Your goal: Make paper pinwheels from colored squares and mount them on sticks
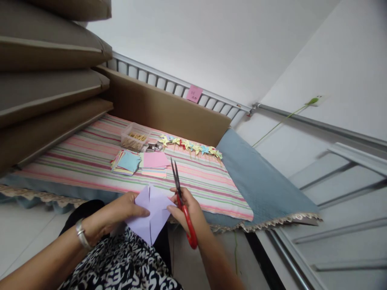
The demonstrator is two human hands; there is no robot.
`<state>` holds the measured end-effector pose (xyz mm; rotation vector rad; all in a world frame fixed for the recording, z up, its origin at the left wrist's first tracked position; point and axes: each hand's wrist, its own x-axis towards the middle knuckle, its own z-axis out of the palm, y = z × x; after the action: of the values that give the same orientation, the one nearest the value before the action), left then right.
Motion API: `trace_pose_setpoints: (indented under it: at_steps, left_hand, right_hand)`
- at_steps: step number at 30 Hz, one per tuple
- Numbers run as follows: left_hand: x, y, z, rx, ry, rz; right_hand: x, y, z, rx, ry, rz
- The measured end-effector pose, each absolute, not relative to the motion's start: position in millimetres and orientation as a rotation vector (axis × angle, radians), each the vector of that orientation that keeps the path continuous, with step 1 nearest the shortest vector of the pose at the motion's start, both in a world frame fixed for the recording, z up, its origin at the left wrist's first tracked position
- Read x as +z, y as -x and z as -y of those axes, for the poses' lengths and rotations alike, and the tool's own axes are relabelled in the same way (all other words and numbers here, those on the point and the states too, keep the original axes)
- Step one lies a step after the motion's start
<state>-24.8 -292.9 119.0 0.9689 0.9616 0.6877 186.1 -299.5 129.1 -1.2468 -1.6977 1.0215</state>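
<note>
A square sheet of light purple paper point(155, 207) is over my lap, with slits running in from its corners. My left hand point(130, 207) is closed on its left side, thumb on top. In my right hand point(186, 205) is a pair of scissors point(189, 228) with red handles, its dark blades pointing up and away from the paper. The thumb of that hand also touches the paper's right corner. Beyond my hands lie a stack of coloured paper squares point(128, 161) and a second stack topped with pink point(155, 159).
A striped cloth point(196, 189) covers the bed. Toward its back are a clear box point(134, 137) of thin wooden sticks, small metallic pieces point(152, 146) and a row of paper pinwheels point(190, 147). Brown cushions point(54, 88) are stacked at left. A pink note point(194, 93) hangs on the rail.
</note>
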Motion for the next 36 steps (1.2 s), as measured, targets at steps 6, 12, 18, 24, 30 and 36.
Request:
trace_pose_setpoints:
  at_steps: [6,12,18,24,30,36]
  left_hand:
    - [125,32,294,0.802,-0.807,-0.855]
    - [111,17,301,1.041,-0.556,-0.738]
    - [106,2,301,1.169,-0.532,-0.782]
    - [115,21,296,1.228,-0.650,-0.946]
    - [122,29,292,1.148,-0.725,-1.114]
    - [125,30,290,1.065,-0.763,-1.173]
  right_hand:
    - [127,-160,292,1.110,1.182,1.462]
    - [110,-149,294,1.074,1.005,1.138]
    - [106,-133,303,0.980,1.085,1.153]
    - [110,-158,318,1.188,1.194,1.366]
    - [115,-200,342,1.320,1.445,1.805]
    - [132,-208,348,1.269,1.545,1.994]
